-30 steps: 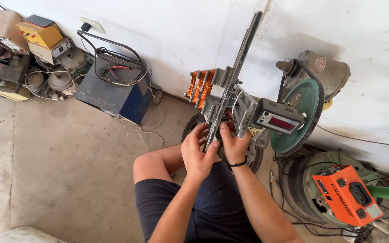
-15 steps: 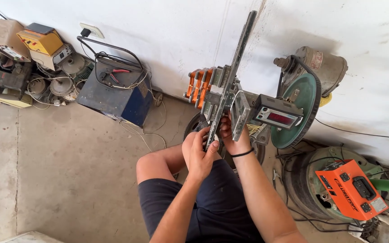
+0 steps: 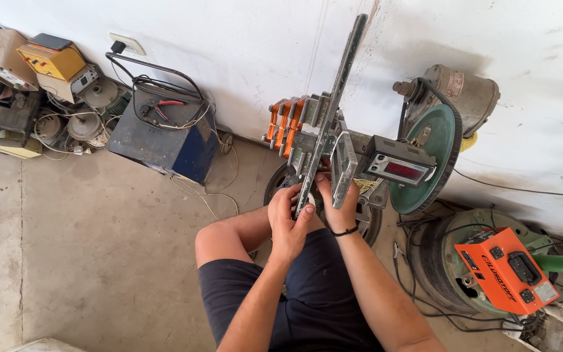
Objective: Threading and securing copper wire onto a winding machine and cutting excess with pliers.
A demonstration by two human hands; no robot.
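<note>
I sit on the floor facing a metal winding machine [image 3: 333, 156] with orange formers [image 3: 283, 124] on its left, a long slotted metal bar [image 3: 335, 98] running up across it, and a grey counter box with a red display [image 3: 400, 169]. My left hand [image 3: 288, 218] grips the lower end of the bar. My right hand [image 3: 335, 207], wearing a black wristband, is closed around the machine's frame just beside the bar. A large green wheel [image 3: 434, 160] sits behind the counter.
A blue box with cables [image 3: 164, 133] stands against the white wall at the left, with a yellow device [image 3: 50, 60] and old parts beyond it. An orange tool [image 3: 506, 270] lies on a green drum at the right. Bare concrete floor [image 3: 86, 248] lies to my left.
Both hands have stayed on the bar and frame, shifting only slightly. The view has drifted a little.
</note>
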